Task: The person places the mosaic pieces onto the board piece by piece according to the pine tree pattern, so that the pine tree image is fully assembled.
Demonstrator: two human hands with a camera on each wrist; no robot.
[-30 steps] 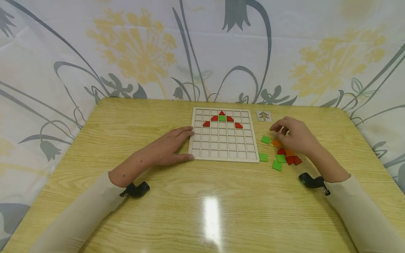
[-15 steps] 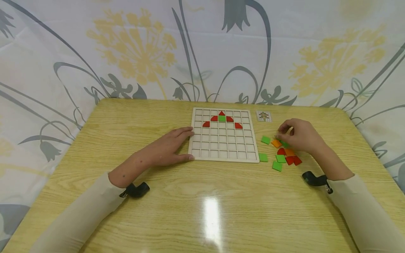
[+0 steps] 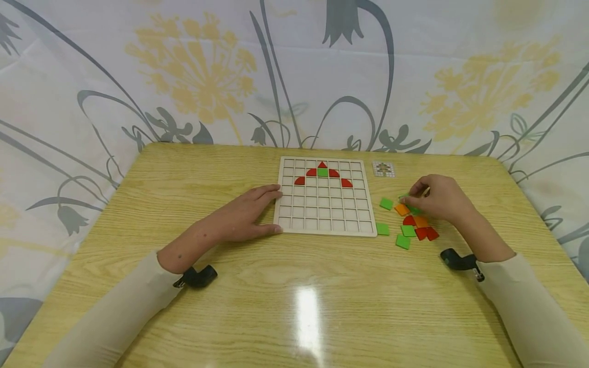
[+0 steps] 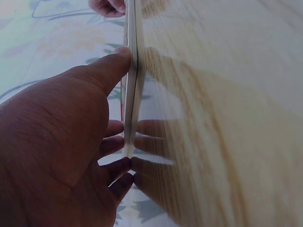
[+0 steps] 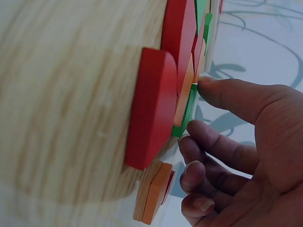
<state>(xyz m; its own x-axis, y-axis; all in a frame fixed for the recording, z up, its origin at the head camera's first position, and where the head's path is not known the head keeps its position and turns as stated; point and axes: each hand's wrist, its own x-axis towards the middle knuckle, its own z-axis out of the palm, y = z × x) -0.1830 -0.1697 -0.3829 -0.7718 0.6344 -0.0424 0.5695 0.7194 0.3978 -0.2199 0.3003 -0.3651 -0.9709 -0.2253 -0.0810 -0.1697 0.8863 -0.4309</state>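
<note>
My left hand (image 3: 241,212) rests at the left edge of the pale gridded board (image 3: 303,221). In the left wrist view its thumb (image 4: 116,61) and fingertips touch the board's side. Red pieces (image 3: 334,173) and one green square (image 3: 323,172) sit in the upper cells. Over the loose pile at right, my right hand (image 3: 439,199) pinches a green tile (image 3: 415,210) between thumb and index finger; the hand partly hides it. In the right wrist view the thumb tip (image 5: 207,85) and index fingertip lie at opposite edges of green tiles (image 5: 187,116), the other fingers curled.
Beside the hand lie an orange tile (image 3: 402,209), green squares (image 3: 403,242), and red pieces (image 3: 431,233), some overlapping. A small pattern card (image 3: 384,169) lies behind them, right of the board. A patterned cloth (image 3: 294,76) hangs behind the wooden table (image 3: 257,317).
My right hand has moved slightly right over the pile, thumb and index finger closing in on a green tile. The left hand and the board have stayed in place.
</note>
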